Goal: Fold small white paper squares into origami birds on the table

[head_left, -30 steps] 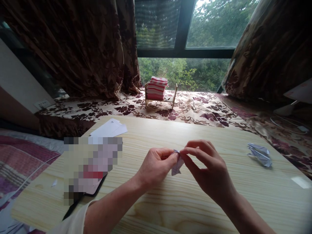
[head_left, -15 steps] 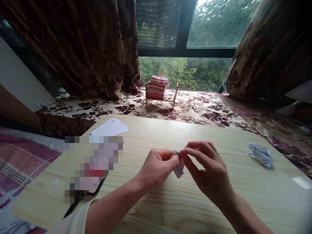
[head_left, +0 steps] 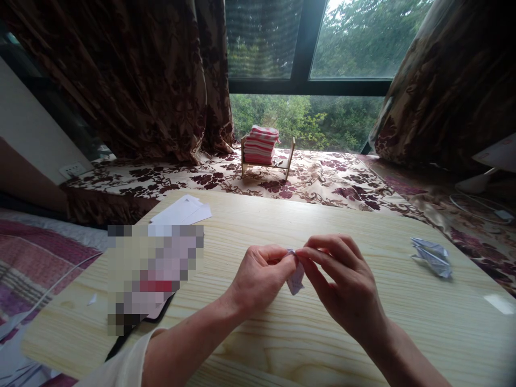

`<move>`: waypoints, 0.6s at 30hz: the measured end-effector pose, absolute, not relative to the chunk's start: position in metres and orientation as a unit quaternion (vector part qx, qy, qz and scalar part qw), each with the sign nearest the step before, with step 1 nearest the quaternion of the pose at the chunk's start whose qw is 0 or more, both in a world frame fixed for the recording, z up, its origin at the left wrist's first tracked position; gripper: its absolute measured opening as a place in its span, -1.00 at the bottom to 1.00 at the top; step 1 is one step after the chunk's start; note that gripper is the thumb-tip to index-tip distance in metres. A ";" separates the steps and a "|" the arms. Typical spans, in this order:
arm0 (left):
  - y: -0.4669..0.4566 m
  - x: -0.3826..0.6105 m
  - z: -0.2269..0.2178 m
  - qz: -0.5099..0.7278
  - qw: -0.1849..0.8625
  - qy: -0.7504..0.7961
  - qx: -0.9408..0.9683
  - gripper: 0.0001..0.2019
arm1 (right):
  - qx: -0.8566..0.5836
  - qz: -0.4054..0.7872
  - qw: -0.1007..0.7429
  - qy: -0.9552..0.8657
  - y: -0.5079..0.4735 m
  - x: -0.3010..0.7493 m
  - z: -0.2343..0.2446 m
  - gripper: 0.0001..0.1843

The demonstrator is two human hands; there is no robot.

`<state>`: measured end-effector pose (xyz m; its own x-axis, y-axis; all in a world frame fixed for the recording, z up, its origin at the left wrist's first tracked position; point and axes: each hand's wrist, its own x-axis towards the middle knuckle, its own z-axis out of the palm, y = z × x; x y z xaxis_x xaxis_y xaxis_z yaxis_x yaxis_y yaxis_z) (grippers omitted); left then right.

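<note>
My left hand (head_left: 258,277) and my right hand (head_left: 342,287) meet over the middle of a light wooden table (head_left: 282,333). Both pinch a small folded piece of pale paper (head_left: 296,278) at its top, thumb and fingertips pressed together. The paper's lower point hangs just above the table. Both hands' fingers are closed on the paper.
A finished folded paper figure (head_left: 431,257) lies at the table's right. White paper sheets (head_left: 179,213) and a blurred-out flat object (head_left: 155,277) lie at the left. Beyond the table, a small wooden rack with striped cloth (head_left: 262,150) stands on a floral-covered window ledge between curtains.
The folded paper has shifted slightly lower and to the right between my fingers. The hands have stayed in nearly the same place.
</note>
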<state>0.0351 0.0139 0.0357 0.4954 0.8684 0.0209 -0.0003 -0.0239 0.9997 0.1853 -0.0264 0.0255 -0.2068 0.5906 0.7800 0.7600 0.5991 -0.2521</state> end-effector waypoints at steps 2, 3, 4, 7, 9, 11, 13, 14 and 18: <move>0.014 0.034 0.036 0.368 0.587 0.344 0.634 -0.70 | -0.439 -0.094 0.452 -0.771 -0.027 0.185 0.026 -0.74; 0.014 0.034 0.036 0.372 0.576 0.338 0.644 -0.69 | -0.440 -0.093 0.452 -0.770 -0.027 0.185 0.027 -0.74; 0.014 0.034 0.036 0.374 0.566 0.333 0.655 -0.68 | -0.441 -0.091 0.452 -0.770 -0.027 0.185 0.027 -0.75; 0.015 0.033 0.037 0.378 0.550 0.319 0.673 -0.67 | -0.442 -0.085 0.455 -0.769 -0.027 0.185 0.027 -0.76; 0.015 0.033 0.036 0.378 0.553 0.310 0.675 -0.68 | -0.441 -0.084 0.458 -0.768 -0.027 0.185 0.027 -0.76; 0.016 0.033 0.035 0.377 0.559 0.303 0.673 -0.70 | -0.439 -0.086 0.463 -0.765 -0.026 0.185 0.027 -0.76; 0.016 0.032 0.035 0.379 0.563 0.297 0.672 -0.70 | -0.436 -0.086 0.469 -0.763 -0.025 0.185 0.026 -0.75; 0.016 0.032 0.034 0.382 0.563 0.293 0.672 -0.70 | -0.434 -0.085 0.472 -0.763 -0.025 0.185 0.026 -0.75; 0.018 0.031 0.035 0.386 0.567 0.288 0.668 -0.73 | -0.421 -0.063 0.482 -0.766 -0.025 0.185 0.027 -0.72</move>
<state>0.0315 0.0177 0.0353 0.5359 0.8226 0.1900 -0.0540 -0.1912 0.9801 0.1849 -0.0254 0.0272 -0.1805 0.5843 0.7912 0.7063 0.6369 -0.3092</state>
